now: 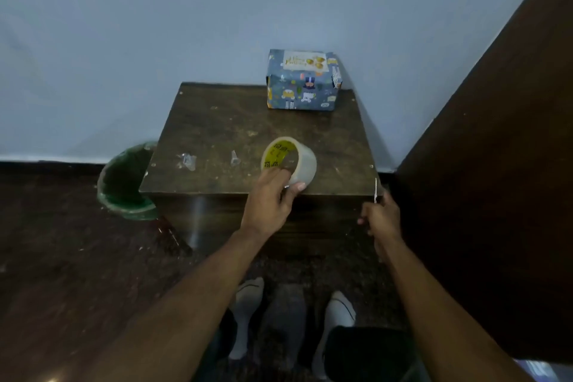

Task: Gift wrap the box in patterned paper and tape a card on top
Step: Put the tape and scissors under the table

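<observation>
While the box is sitting wrapped in blue patterned paper at the far right corner of the bench, close against the pale wall, a light card with gold print is lying flat on its top face. Nearer, toward the near edge of the bench, a roll of clear tape with a yellow inner core is standing on its rim, and the left hand is gripping it, with the fingers curling over its near side and the thumb pressing on the outer band. The right hand is hovering just off the near right corner of the bench, closed around a thin metal tool that is pointing upward; what the tool is cannot be told. Two small crumpled scraps of clear tape are lying on the left half of the bench. A green bin is standing on the dark floor just left of the bench, and a dark wooden panel is rising on the right.
</observation>
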